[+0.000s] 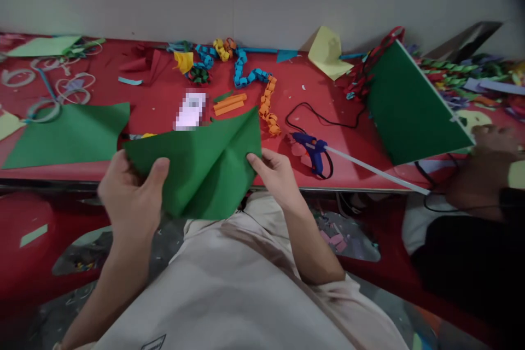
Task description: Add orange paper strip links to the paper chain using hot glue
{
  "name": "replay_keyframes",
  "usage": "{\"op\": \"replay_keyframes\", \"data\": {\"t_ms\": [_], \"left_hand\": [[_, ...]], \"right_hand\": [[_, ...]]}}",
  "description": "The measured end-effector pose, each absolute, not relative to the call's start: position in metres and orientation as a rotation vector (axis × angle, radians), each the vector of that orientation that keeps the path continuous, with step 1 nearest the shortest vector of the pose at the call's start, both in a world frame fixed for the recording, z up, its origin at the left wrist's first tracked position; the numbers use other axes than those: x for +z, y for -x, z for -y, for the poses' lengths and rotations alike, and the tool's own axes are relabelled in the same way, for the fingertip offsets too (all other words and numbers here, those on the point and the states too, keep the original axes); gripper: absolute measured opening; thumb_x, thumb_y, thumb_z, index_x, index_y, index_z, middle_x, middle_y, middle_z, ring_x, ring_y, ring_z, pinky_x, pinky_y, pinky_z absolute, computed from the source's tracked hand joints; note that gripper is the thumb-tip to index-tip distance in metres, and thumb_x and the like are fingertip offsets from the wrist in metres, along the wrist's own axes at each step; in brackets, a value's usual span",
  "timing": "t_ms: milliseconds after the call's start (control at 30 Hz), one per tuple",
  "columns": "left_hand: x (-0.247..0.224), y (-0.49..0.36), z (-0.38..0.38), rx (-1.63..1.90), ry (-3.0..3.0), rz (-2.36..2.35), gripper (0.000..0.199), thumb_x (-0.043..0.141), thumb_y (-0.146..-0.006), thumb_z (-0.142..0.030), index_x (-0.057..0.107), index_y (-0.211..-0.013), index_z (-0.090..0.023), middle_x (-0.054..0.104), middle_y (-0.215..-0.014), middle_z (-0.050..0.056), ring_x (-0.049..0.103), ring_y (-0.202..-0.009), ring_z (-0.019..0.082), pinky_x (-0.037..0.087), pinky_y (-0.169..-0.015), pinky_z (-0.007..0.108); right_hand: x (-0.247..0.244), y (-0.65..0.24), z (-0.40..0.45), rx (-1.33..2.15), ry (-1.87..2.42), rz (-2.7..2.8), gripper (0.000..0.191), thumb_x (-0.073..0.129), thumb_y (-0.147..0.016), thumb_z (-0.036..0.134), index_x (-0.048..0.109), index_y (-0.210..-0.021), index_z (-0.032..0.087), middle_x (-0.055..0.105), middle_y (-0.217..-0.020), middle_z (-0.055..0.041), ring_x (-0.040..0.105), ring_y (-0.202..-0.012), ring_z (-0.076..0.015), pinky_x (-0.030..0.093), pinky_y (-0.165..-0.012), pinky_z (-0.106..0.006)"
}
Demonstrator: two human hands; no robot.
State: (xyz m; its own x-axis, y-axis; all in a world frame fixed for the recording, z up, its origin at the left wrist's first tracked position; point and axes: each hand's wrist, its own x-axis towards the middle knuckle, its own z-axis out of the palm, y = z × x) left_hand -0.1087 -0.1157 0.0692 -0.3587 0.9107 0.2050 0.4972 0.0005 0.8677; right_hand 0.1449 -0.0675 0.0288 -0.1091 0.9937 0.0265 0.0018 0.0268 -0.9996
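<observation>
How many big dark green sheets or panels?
3: a creased green sheet held centrally, a green paper sheet at left, a green panel at right. Others may be hidden.

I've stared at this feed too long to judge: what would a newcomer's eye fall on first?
First, the bent green sheet held between the left hand and right hand at the table's front edge. Next, the blue glue gun with its long pale stick, just right of that. Farther back, a blue-and-orange chain winds across the red tabletop.
</observation>
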Motion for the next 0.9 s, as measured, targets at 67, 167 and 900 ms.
{"op": "replay_keyframes", "data": {"t_ms": [67,167,900], "left_hand": [[0.075,0.104,0.109,1.338,-1.307,-1.674,0.047,0.079,-0.080,-0.051,0.064,-0.114,-0.023,0.073,-0.082,-0.001,0.072,-0.081,0.020,0.059,-0.070,0.030],[0.069,0.094,0.112,1.102,-1.200,-1.472,0.051,0.083,-0.074,-0.058,0.069,-0.103,-0.019,0.073,-0.078,0.003,0.071,-0.072,0.019,0.060,-0.067,0.030],[0.041,0.134,0.140,0.994,-1.840,-1.485,0.024,0.063,-0.086,-0.037,0.083,-0.091,-0.025,0.082,-0.090,0.002,0.077,-0.076,0.019,0.059,-0.069,0.024]], "right_hand": [[0.035,-0.147,0.071,1.235,1.153,1.176,0.038,0.069,-0.089,0.060,0.073,-0.095,0.022,0.076,-0.090,-0.0019,0.068,-0.081,-0.0189,0.058,-0.071,-0.030],[0.040,-0.147,0.080,1.227,1.166,1.118,0.041,0.071,-0.086,0.062,0.072,-0.095,0.023,0.077,-0.090,-0.0020,0.069,-0.079,-0.0190,0.059,-0.070,-0.030],[0.039,-0.200,0.127,1.080,1.040,1.362,0.020,0.073,-0.092,0.038,0.081,-0.107,0.026,0.083,-0.096,-0.0045,0.076,-0.084,-0.0184,0.061,-0.075,-0.030]]}}
